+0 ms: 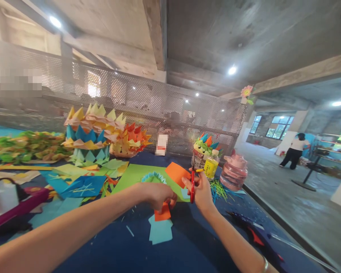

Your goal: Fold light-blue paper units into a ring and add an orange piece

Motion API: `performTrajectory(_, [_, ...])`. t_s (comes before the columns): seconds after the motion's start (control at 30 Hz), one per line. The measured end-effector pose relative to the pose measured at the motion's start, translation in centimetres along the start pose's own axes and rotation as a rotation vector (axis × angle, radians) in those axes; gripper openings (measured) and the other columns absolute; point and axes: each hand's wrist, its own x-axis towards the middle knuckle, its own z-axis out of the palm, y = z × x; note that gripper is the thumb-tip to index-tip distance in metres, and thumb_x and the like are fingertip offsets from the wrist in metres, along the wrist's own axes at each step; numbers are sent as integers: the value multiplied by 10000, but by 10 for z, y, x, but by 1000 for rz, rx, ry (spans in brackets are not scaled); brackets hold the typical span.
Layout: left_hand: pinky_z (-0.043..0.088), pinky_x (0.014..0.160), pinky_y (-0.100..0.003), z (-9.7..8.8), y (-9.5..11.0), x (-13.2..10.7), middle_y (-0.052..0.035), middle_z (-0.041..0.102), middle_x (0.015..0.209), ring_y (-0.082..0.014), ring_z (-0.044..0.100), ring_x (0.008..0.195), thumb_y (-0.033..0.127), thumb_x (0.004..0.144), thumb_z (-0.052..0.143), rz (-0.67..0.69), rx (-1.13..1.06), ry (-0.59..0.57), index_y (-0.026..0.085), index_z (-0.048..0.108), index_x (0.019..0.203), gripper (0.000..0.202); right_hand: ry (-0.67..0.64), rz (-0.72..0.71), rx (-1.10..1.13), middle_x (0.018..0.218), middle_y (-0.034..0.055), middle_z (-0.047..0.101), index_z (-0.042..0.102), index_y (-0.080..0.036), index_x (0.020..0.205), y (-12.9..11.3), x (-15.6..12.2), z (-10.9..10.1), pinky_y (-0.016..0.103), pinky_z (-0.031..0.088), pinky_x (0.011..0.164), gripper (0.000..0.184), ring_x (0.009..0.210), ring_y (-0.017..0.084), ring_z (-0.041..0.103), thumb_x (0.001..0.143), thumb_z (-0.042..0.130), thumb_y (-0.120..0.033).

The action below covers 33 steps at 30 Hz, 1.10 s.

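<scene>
My left hand is closed at the middle of the table, its fingers bent down on a small orange paper piece. Light blue paper pieces lie just below, partly overlapped by the orange one. In my right hand is a pair of red-handled scissors, held upright with the blades pointing up. A larger orange sheet lies between the hands on a green sheet. Behind my left wrist sits a light blue folded-paper ring, partly hidden.
Stacked paper crowns and paper scraps fill the left side, beside a purple-edged object. To the right stand a yellow-labelled bottle and a pink jug. A dark tool with red parts, perhaps a glue gun, lies near my right forearm.
</scene>
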Motion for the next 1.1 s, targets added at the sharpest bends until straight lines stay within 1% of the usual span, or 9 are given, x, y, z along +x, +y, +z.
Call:
performTrajectory(0.2, [388, 630, -261, 2, 4, -12, -16, 626, 757, -193, 570, 745, 200, 629, 668, -32, -34, 260, 202, 681, 668, 42, -3, -1, -27, 557, -102, 457, 488, -208, 988, 3, 1, 0, 198, 325, 381, 466, 391, 72, 404, 620, 749, -327])
performTrajectory(0.4, [423, 689, -239, 1, -9, -48, -14, 654, 798, -152, 587, 758, 247, 832, 473, -73, -215, 538, 196, 666, 801, 203, -19, -18, -47, 556, -100, 443, 487, -202, 1013, 2, -3, 2, 200, 345, 403, 473, 417, 79, 406, 633, 746, -312])
performTrajectory(0.57, [426, 683, -246, 6, -30, -71, 8, 648, 729, -152, 571, 720, 325, 772, 539, -188, -486, 771, 189, 633, 767, 165, -76, -128, -34, 588, -89, 474, 468, -232, 1031, -2, -13, 11, 189, 373, 458, 421, 464, 73, 417, 695, 716, -284])
performTrajectory(0.73, [420, 633, -250, 3, -40, -81, 18, 596, 688, -138, 549, 663, 359, 776, 545, -164, -513, 834, 186, 573, 733, 181, -204, -125, -72, 662, -71, 522, 440, -252, 999, -12, -29, 18, 161, 346, 388, 349, 419, 50, 416, 746, 680, -267])
performTrajectory(0.83, [417, 853, -321, 3, -40, -84, -37, 625, 1028, -186, 568, 968, 336, 797, 558, -43, -434, 845, 190, 588, 722, 167, -253, -180, -156, 655, -72, 511, 439, -250, 999, -16, -35, 20, 157, 321, 363, 295, 379, 38, 389, 780, 637, -235])
performTrajectory(0.9, [331, 993, -370, 4, -37, -85, -38, 523, 1282, -217, 460, 1191, 306, 795, 587, 29, -394, 783, 193, 597, 704, 146, -279, -266, -235, 662, -62, 519, 456, -245, 1001, -17, -37, 19, 166, 341, 402, 262, 410, 45, 405, 792, 605, -193])
performTrajectory(0.97, [252, 1059, -399, 6, -33, -85, -16, 432, 1396, -228, 328, 1311, 275, 783, 613, 47, -380, 716, 195, 599, 686, 127, -315, -352, -315, 682, -47, 538, 476, -245, 1010, -16, -38, 18, 180, 371, 463, 260, 479, 67, 440, 790, 582, -155])
performTrajectory(1.03, [220, 1075, -408, 7, -28, -84, -9, 439, 1400, -231, 273, 1342, 252, 768, 626, 36, -357, 705, 193, 602, 661, 124, -338, -395, -379, 692, -39, 557, 491, -251, 1024, -14, -38, 17, 195, 386, 504, 277, 526, 87, 458, 785, 567, -131])
performTrajectory(1.1, [309, 1014, -390, 7, -25, -83, -37, 590, 1239, -232, 433, 1228, 241, 754, 627, -22, -353, 736, 189, 611, 646, 121, -324, -390, -412, 692, -36, 574, 503, -257, 1024, -13, -38, 16, 203, 386, 509, 280, 530, 96, 458, 785, 562, -125])
